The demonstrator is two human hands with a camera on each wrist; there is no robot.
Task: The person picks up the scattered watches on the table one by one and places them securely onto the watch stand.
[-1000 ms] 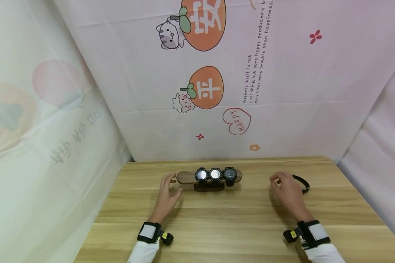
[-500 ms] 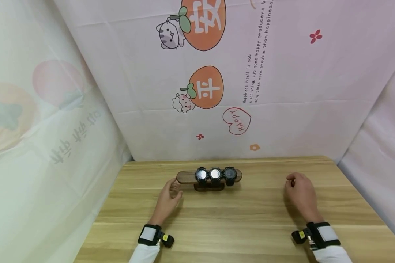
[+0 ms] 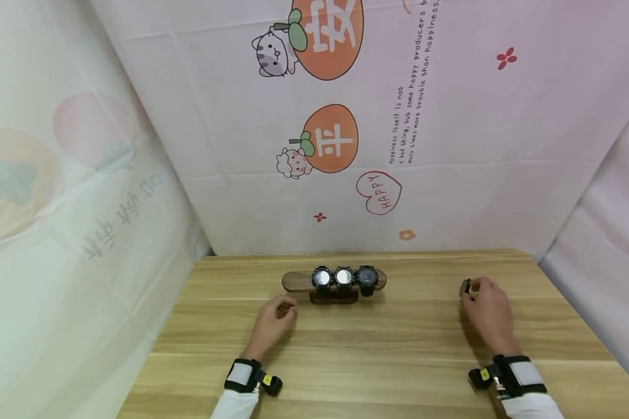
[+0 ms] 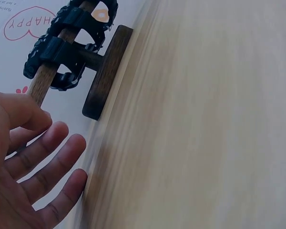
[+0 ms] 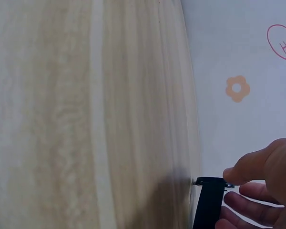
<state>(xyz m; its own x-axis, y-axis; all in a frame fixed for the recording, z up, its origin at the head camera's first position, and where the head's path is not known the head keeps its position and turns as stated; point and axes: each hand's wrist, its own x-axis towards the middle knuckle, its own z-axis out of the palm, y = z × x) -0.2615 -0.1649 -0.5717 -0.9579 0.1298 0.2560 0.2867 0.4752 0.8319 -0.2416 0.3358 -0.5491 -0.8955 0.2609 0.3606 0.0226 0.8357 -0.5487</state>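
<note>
A dark wooden watch stand [image 3: 296, 281] stands at the back of the table with three black watches on its bar; the rightmost watch [image 3: 367, 276] has a dark face, the other two faces shine. Just in front of the stand's left end is my left hand [image 3: 272, 323], its fingers loosely bent around nothing. My right hand [image 3: 490, 311], to the right, pinches another black watch [image 3: 466, 286] between thumb and fingers. In the right wrist view this watch's black strap [image 5: 209, 205] hangs below the thumb; part of it is hidden by the hand.
The light wooden table [image 3: 346, 361] reaches back to a white printed cloth [image 3: 451, 192]. Cloth also hangs along the left and right sides. The stand's base [image 4: 107, 71] shows in the left wrist view.
The right hand moved right and took hold of the watch that lay beside it on the table. My left hand drew back slightly from the stand's left end.
</note>
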